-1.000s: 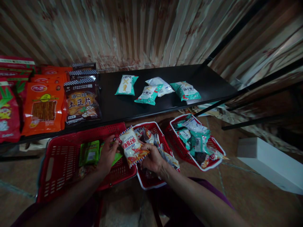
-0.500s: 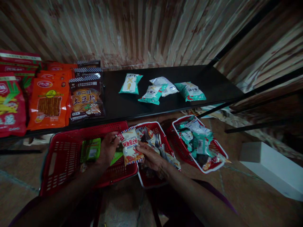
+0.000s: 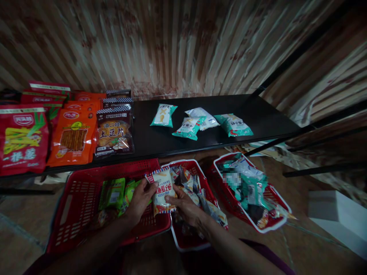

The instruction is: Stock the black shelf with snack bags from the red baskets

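Note:
A white snack bag (image 3: pixel 164 188) with red lettering and striped ends is held upside down between both hands. My left hand (image 3: pixel 141 201) has its fingers closed on the bag's left side. On the right side, my right hand (image 3: pixel 185 204) pinches it, thumb on the front. Below the bag are the large red basket (image 3: pixel 67 206), with green packets (image 3: pixel 112 194) inside, and the middle red basket (image 3: pixel 178 238) with white rims, full of similar bags.
Teal and white bags (image 3: pixel 187 126) lie on the black shelf (image 3: pixel 146 143). Orange bags (image 3: pixel 73 133), red bags and dark potato-chip bags (image 3: pixel 114 131) stand at its left. Right are another red basket (image 3: pixel 265 230) of teal bags and a white box (image 3: pixel 338 217).
The view has shifted, so everything sits lower in the frame. My left hand has come onto the snack bag's left side, further over its front. My right hand still grips the bag.

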`<action>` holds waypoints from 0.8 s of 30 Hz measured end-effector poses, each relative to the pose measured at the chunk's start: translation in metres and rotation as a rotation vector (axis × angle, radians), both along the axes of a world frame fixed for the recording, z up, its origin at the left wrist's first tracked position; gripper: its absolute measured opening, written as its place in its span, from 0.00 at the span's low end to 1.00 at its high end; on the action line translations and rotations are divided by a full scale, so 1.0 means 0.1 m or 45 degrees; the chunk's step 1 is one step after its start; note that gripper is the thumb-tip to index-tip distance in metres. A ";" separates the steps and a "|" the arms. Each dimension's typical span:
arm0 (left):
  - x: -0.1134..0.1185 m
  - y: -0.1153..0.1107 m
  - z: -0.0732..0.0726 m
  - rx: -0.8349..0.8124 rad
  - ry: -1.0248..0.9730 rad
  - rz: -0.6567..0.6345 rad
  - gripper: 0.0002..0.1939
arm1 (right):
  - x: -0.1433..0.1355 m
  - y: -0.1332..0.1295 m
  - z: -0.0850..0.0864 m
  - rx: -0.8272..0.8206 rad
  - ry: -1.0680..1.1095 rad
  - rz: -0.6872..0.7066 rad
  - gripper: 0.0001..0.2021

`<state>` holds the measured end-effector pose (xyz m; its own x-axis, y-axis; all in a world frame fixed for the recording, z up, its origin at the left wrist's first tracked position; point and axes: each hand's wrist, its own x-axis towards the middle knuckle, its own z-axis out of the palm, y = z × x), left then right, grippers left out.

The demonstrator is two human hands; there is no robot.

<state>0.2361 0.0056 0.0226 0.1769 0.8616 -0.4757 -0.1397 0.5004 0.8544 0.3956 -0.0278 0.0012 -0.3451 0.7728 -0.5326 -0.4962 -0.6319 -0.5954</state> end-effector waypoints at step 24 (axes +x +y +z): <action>-0.07 0.14 0.39 0.288 0.047 0.316 0.21 | -0.08 0.30 0.45 0.707 -0.539 0.234 0.21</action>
<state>0.2293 0.0195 0.0617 -0.0656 0.9606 -0.2700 -0.2008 0.2524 0.9466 0.3872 0.0026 0.0459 -0.3467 0.9175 -0.1950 -0.0667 -0.2315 -0.9705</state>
